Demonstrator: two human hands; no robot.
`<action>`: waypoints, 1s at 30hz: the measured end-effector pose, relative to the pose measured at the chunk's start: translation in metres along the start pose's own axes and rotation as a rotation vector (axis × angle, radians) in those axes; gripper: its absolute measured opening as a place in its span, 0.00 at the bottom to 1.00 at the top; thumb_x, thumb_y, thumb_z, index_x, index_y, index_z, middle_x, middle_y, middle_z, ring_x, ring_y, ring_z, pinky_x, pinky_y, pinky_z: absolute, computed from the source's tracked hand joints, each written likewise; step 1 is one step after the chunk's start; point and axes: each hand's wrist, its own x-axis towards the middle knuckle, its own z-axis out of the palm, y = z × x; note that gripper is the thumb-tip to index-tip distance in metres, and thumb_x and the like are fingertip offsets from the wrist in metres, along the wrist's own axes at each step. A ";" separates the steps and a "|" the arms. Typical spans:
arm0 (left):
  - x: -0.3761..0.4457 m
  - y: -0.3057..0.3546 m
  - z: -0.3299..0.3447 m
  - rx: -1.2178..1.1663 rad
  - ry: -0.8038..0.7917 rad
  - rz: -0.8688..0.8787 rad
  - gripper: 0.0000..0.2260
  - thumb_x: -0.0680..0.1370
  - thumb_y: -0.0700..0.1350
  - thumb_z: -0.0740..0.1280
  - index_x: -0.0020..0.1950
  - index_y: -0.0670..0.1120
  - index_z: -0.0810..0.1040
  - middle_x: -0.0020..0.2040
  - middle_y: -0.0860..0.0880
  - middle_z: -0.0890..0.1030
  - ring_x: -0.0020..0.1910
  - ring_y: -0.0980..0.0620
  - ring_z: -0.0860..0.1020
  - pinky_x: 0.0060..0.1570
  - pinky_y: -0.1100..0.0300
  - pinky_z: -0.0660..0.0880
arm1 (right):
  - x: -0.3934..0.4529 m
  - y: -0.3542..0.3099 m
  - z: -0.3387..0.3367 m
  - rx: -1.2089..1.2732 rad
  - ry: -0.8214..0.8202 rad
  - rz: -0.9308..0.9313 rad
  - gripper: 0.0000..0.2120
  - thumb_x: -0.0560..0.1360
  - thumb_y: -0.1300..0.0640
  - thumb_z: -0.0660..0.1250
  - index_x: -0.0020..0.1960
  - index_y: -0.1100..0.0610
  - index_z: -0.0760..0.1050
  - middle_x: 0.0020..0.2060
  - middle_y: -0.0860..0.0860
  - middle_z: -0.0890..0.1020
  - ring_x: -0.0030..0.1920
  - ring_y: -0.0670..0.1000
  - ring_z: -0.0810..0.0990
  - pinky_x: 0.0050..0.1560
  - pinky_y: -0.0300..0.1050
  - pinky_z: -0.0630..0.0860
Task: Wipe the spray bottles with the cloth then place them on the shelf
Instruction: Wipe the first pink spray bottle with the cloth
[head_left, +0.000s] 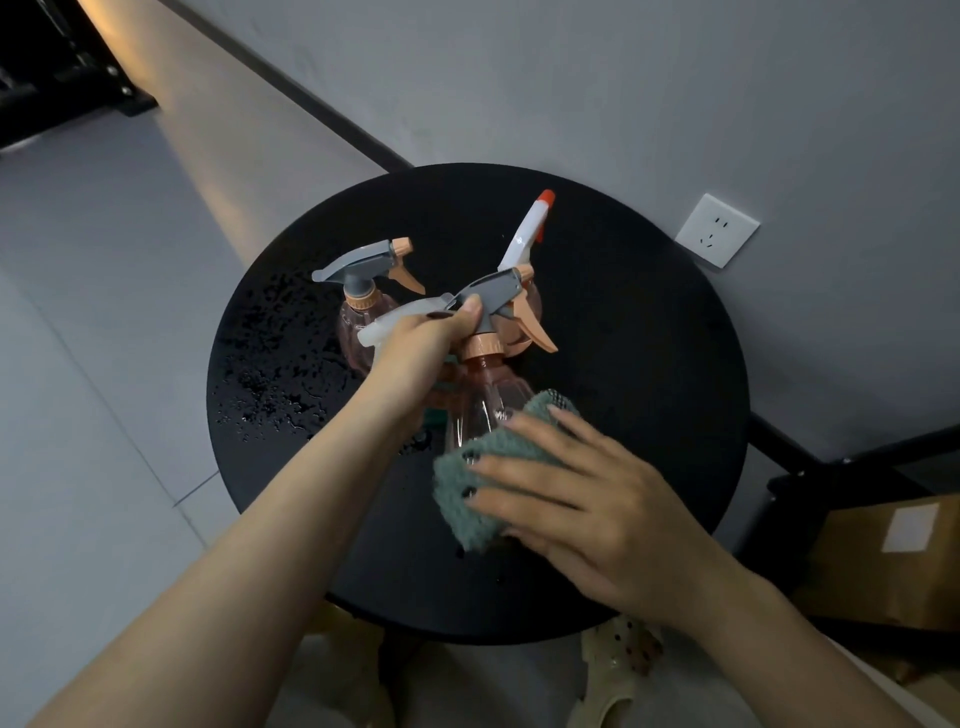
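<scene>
Above the round black table (649, 364), the pink spray bottle (483, 400) is gripped at its grey trigger head by the curled left hand (421, 343). The green cloth (493, 467) is pressed against its body by the right hand (576, 493), fingers nearly straight; the bottle should be turned so every side gets wiped.

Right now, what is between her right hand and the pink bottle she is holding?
The green cloth. In the head view, the right hand presses it against the pink bottle.
</scene>
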 end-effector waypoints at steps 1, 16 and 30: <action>0.000 -0.001 0.002 -0.013 -0.002 -0.001 0.14 0.79 0.52 0.63 0.37 0.47 0.80 0.39 0.46 0.83 0.30 0.53 0.78 0.27 0.66 0.73 | 0.002 0.002 0.001 0.060 0.024 0.062 0.14 0.79 0.54 0.60 0.65 0.52 0.73 0.66 0.47 0.74 0.72 0.54 0.65 0.71 0.54 0.63; -0.004 0.001 0.007 -0.067 -0.025 -0.014 0.13 0.80 0.48 0.62 0.37 0.45 0.78 0.31 0.49 0.82 0.25 0.56 0.78 0.25 0.68 0.71 | 0.002 -0.006 0.009 0.034 0.039 0.085 0.14 0.81 0.54 0.57 0.65 0.53 0.71 0.65 0.49 0.75 0.72 0.56 0.64 0.71 0.55 0.63; 0.001 -0.007 0.010 -0.059 -0.119 -0.037 0.13 0.79 0.48 0.63 0.41 0.40 0.78 0.32 0.47 0.82 0.31 0.52 0.80 0.35 0.62 0.76 | 0.009 0.001 0.008 0.301 0.075 0.365 0.18 0.80 0.52 0.57 0.69 0.49 0.68 0.69 0.44 0.69 0.75 0.47 0.58 0.71 0.47 0.61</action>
